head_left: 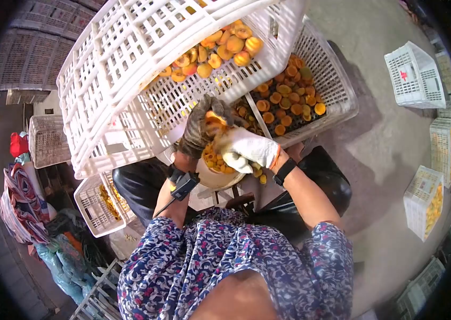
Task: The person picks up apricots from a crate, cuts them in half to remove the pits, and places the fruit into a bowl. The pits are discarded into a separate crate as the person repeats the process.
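Both gloved hands, left hand (200,128) and right hand (247,149), grip one apricot (215,119).

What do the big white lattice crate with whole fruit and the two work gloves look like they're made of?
The big white lattice crate looks like moulded plastic, matte, with a regular grid of holes. The white glove on the right hand looks like knitted cotton, soft and creased. The dark glove on the left hand seems stained fabric or coated knit; hard to tell.
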### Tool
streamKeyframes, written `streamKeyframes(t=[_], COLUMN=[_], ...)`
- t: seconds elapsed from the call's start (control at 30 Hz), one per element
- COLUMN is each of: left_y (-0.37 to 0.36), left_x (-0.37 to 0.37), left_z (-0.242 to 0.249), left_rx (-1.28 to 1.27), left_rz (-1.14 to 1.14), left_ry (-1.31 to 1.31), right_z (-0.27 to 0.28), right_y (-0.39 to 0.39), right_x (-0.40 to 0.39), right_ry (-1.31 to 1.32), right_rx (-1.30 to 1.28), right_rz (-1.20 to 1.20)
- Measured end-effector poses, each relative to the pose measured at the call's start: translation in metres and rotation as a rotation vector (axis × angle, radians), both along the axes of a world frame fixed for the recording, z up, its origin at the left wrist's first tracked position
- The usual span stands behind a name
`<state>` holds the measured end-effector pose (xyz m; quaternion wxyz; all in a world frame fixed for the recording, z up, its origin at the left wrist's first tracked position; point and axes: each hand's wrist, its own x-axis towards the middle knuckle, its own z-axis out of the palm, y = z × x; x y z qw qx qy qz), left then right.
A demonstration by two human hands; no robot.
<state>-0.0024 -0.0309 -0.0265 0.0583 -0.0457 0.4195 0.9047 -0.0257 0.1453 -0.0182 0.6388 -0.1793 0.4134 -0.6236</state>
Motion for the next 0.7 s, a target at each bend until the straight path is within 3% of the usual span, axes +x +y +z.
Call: streamKeyframes(t=[0.03,0.07,0.13,0.17,0.27,0.33,0.37,0.4,0.47,0.53,0.6,0.7], left_y=[-0.012,-0.026,-0.037,-0.038,-0.033,-0.032,-0.034,-0.04,-0.054,-0.044,-0.041,-0.049], left_x=[0.001,-0.002,-0.009,-0.018,-0.066,-0.089,-0.108,-0.117,-0.125,-0.12,-0.115,-0.108], left_z=[-0.005,-0.019,-0.03,-0.028,-0.025,-0.028,-0.026,-0.037,-0.065,-0.05,-0.032,-0.03], left_rx=[-0.73,-0.515,-0.092,-0.1,-0.687,-1.066,-1.304,-1.302,-1.951,-1.887,-1.934,-2.045], left_rz=[0.118,0.149,0.262,0.255,0.253,0.246,0.267,0.261,0.323,0.416,0.224,0.206], left_ry=[0.049,-0.012,-0.241,-0.244,0.221,0.527,0.081,0.094,0.284,0.329,0.144,0.204], right_z=[0.002,0.004,-0.029,-0.035,-0.03,0.004,-0.004,-0.006,-0.003,-0.001,-0.003,0.002], right_y=[-0.001,-0.001,0.003,0.003,0.007,0.012,0.014,0.015,0.016,0.017,0.018,0.012], right_x=[0.003,0.01,0.054,0.056,0.041,0.026,0.029,0.025,0.021,0.016,0.012,-0.002], right_ry=[0.27,0.539,1.32,1.314,1.127,1.101,1.09,1.154,1.156,1.153,1.148,1.12], right_rx=[0.18,0.362,0.462,0.461,0.52,0.558,0.558,0.533,0.549,0.565,0.574,0.611], right_rz=[0.197,0.394,0.298,0.288,0.399,0.264,0.174,0.239,0.241,0.228,0.22,0.071])
